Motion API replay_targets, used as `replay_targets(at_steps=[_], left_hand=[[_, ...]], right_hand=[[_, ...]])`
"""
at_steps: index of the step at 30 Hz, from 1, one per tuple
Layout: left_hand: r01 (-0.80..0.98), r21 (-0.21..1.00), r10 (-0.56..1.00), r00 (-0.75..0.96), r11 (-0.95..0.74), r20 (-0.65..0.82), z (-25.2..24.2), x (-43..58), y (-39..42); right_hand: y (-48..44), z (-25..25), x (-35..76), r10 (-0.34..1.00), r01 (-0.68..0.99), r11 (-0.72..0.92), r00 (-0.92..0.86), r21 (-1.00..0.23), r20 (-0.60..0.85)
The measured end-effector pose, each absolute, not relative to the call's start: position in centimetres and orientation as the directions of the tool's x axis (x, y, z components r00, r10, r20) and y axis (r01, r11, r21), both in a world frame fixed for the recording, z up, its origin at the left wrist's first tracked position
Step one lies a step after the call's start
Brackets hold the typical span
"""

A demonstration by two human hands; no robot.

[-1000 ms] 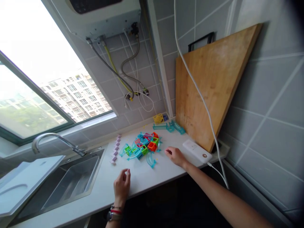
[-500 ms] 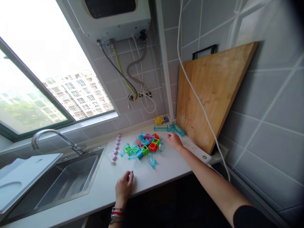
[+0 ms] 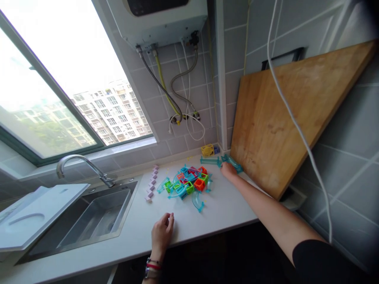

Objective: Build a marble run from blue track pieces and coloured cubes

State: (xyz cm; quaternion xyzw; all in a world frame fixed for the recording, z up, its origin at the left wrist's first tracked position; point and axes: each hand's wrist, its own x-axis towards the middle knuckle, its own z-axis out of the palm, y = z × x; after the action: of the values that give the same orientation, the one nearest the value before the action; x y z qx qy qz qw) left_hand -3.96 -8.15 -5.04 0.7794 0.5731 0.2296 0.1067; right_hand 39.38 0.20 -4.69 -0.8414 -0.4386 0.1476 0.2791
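My left hand (image 3: 162,232) rests on the counter near its front edge, fingers curled, with nothing visible in it. At the back right, my right hand (image 3: 229,170) has its fingers closed against the clear teal track pieces (image 3: 233,162); what is between the fingertips is hidden. A straight teal track piece (image 3: 210,161) lies just left of that hand. Between my hands is a heap of colored open-frame toy cubes (image 3: 189,187) mixed with teal tracks. A curved teal track piece (image 3: 197,201) lies at the heap's front.
A zigzag row of pale purple blocks (image 3: 152,182) stands left of the heap. Behind are a yellow toy part (image 3: 207,150) and a blue one (image 3: 217,150). A wooden board (image 3: 281,118) leans at right, a white cable (image 3: 296,114) before it. The sink (image 3: 126,221) is left.
My right hand has moved further back to the teal track pieces. My left hand stays in place on the counter. The camera view has shifted.
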Motion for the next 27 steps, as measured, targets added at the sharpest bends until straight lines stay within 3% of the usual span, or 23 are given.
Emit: replay_targets(at_steps=[8,15,21,27], left_hand=[[0.847,0.418,0.938,0.239,-0.328,0.250,-5.5,-4.1,-8.0],[0.847,0.432,0.945,0.225,-0.310,0.237,-5.2,-3.7,-8.2],[0.850,0.435,0.950,0.222,-0.298,0.218,-4.9,-3.5,-8.5],[0.848,0.435,0.948,0.223,-0.304,0.227,-4.5,-3.3,-8.7]], right_hand=[[-0.2,-2.6,39.3,0.863,0.650,-0.356,0.505,-0.671,0.031],[-0.6,0.6,37.1,0.947,0.679,-0.061,0.270,-0.731,0.172],[-3.8,0.8,32.6,0.971,0.712,0.201,-0.052,-0.673,0.235],[-5.0,0.0,30.3,0.950,0.745,0.291,-0.151,-0.601,0.273]])
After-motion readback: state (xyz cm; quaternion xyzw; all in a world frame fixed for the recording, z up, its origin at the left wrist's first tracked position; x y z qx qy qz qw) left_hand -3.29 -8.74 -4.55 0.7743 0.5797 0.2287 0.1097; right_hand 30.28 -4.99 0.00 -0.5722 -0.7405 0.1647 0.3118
